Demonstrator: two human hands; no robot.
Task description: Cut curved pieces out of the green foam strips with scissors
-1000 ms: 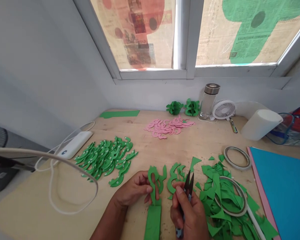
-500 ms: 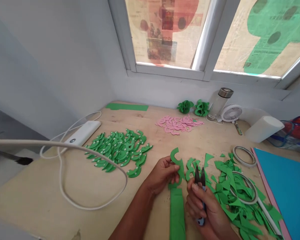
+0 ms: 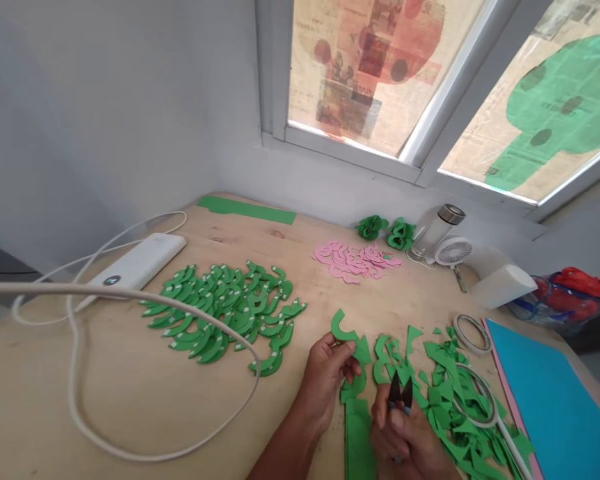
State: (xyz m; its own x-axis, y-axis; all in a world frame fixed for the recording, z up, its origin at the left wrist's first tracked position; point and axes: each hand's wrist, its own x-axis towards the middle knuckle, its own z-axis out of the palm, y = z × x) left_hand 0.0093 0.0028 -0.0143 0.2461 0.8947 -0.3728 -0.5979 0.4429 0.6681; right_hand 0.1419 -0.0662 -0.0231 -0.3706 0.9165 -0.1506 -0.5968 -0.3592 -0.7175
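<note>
Pinched between the thumb and fingers of my left hand (image 3: 325, 377) is a green curved paper cutout (image 3: 341, 325), shaped like an S with one curl pointing up. My right hand (image 3: 405, 430) is wrapped around small scissors (image 3: 400, 392) whose dark blades point up, slightly parted and apart from the cutout. Most of their bluish handle is hidden by my fingers. Below the hands lies a stack of green paper strips (image 3: 359, 437). A few curled green cutouts (image 3: 381, 353) lie just beyond my right hand, beside green paper scraps (image 3: 437, 393).
A pile of green cutouts with white tabs (image 3: 220, 307) lies left, beside a power bank (image 3: 140, 263) and looping white cable (image 3: 165, 459). Pink cutouts (image 3: 355, 260), green paper flowers (image 3: 400, 233) and a bottle (image 3: 430, 233) stand toward the wall. Tape rolls (image 3: 473, 333) and blue sheets (image 3: 550, 393) lie right.
The view has tilted and shifted. Both hands sit slightly lower in the picture, with the cutout and scissors still in them. The right thumb lies differently along the scissors.
</note>
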